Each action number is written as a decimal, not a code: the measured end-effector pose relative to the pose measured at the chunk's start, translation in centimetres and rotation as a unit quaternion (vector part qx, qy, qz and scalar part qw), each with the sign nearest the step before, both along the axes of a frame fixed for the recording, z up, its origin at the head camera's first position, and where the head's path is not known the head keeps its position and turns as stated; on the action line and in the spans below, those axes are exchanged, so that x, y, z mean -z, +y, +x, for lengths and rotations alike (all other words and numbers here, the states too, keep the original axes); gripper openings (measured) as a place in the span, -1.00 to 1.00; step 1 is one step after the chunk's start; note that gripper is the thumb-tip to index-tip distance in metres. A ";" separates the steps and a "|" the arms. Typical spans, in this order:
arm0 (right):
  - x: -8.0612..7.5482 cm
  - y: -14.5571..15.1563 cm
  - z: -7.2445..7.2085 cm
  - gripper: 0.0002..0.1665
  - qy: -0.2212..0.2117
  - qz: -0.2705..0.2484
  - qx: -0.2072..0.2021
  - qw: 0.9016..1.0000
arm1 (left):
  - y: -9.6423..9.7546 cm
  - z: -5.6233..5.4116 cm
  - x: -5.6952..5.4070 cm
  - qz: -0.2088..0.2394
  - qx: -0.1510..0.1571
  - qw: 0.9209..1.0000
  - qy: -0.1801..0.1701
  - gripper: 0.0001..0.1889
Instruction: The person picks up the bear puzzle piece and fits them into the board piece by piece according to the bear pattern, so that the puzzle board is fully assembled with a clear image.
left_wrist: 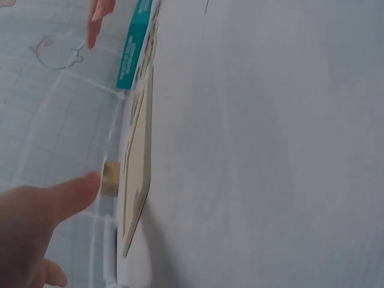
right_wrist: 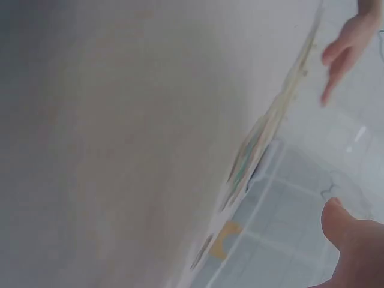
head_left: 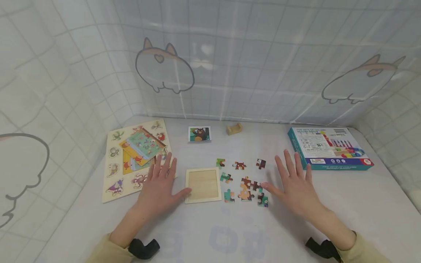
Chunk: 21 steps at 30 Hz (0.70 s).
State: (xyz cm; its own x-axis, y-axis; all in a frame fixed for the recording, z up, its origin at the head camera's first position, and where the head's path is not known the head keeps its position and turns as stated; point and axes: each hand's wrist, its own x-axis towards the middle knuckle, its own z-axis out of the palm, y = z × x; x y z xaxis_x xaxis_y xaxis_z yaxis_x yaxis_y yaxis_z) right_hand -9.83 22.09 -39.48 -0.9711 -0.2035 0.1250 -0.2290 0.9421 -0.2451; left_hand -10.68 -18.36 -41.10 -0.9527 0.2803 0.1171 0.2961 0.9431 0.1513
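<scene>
My left hand (head_left: pixel 159 188) is spread with straight fingers between the wooden animal board and a square wooden puzzle tray (head_left: pixel 203 184); its thumb overlaps the tray's left edge in the head view. The tray holds no pieces. To its right lie several loose jigsaw pieces (head_left: pixel 245 195) in brown, orange and green. My right hand (head_left: pixel 296 190) is spread too, right of the pieces, with its thumb near the rightmost ones. Neither hand grips anything. Behind the tray, a small picture card of a bear (head_left: pixel 199 134) stands or lies; I cannot tell which.
At the left, a wooden board with animal shapes (head_left: pixel 113 160) carries colourful picture sheets (head_left: pixel 144 146). A small wooden stand (head_left: pixel 234 128) is at the back. On the right lies a teal and white toy box (head_left: pixel 329 148). Tiled-pattern curtains (head_left: pixel 243 65) enclose the table.
</scene>
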 end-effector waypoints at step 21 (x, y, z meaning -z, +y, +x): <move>2.8 -7.0 -4.0 -0.38 -0.005 -0.229 -0.083 0.970 | 2.1 1.0 1.5 0.118 0.064 0.981 -0.142 0.05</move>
